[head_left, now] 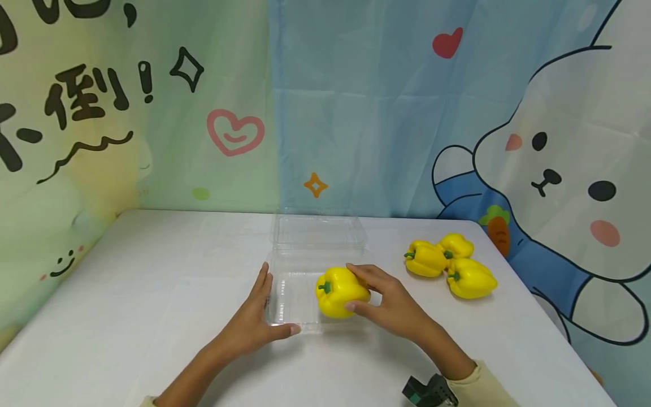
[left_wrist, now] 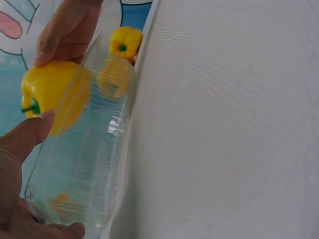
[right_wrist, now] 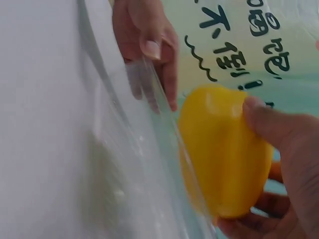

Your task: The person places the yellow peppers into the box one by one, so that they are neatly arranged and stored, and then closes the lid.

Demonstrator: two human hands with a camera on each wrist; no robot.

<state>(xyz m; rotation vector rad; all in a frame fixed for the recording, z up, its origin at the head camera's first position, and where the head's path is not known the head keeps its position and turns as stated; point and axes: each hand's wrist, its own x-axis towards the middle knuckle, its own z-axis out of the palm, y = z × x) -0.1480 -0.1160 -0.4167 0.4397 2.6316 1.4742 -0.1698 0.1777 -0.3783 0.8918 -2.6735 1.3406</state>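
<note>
In the head view a clear plastic clamshell box (head_left: pixel 295 299) lies on the table, its lid (head_left: pixel 319 233) folded back. My right hand (head_left: pixel 390 302) holds a yellow bell pepper (head_left: pixel 341 293) by its right side, thumb near and fingers far. The pepper is over the right part of the box base, its green stem facing left; the right wrist view shows it at the box's upper rim. Against the box's left side and near corner rests my left hand (head_left: pixel 254 322), fingers extended and thumb spread along the front edge.
Several more yellow bell peppers (head_left: pixel 472 278) lie grouped on the right of the white table (head_left: pixel 152 294). Behind the table hangs a printed cloth (head_left: pixel 356 113). A small dark device (head_left: pixel 431 390) is at my right wrist.
</note>
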